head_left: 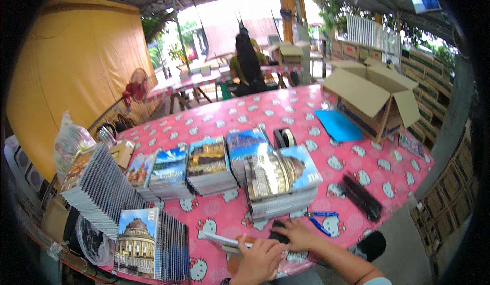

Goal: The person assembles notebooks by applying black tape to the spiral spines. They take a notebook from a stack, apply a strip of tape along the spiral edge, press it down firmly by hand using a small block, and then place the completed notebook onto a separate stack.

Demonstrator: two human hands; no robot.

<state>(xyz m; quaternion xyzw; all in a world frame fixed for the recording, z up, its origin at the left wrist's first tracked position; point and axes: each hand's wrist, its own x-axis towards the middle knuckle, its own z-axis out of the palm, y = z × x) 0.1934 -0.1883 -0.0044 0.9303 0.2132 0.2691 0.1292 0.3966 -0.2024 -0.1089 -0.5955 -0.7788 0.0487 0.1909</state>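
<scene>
At the table's near edge, my left hand (pixel 259 260) has its fingers curled over a thin booklet (pixel 220 239) with pale page edges. A brown-orange piece shows beside those fingers, partly hidden. Just right of it, my right hand (pixel 300 235) is closed on a small black object (pixel 278 232), mostly covered by the fingers. Blue-handled pliers (pixel 323 221) lie beyond the right hand. A bundle of thin black binding coils (pixel 360 197) rests farther right. Ahead of both hands stands a stack of calendars (pixel 282 175) with a domed building on the top cover.
More stacks of picture calendars (pixel 208 158) line the table's left half, with spiral-bound piles (pixel 101 183) at the left edge. A black tape dispenser (pixel 284 139), blue sheet (pixel 339 125) and open cardboard box (pixel 375 96) lie farther back. Someone (pixel 248 60) sits at another table behind.
</scene>
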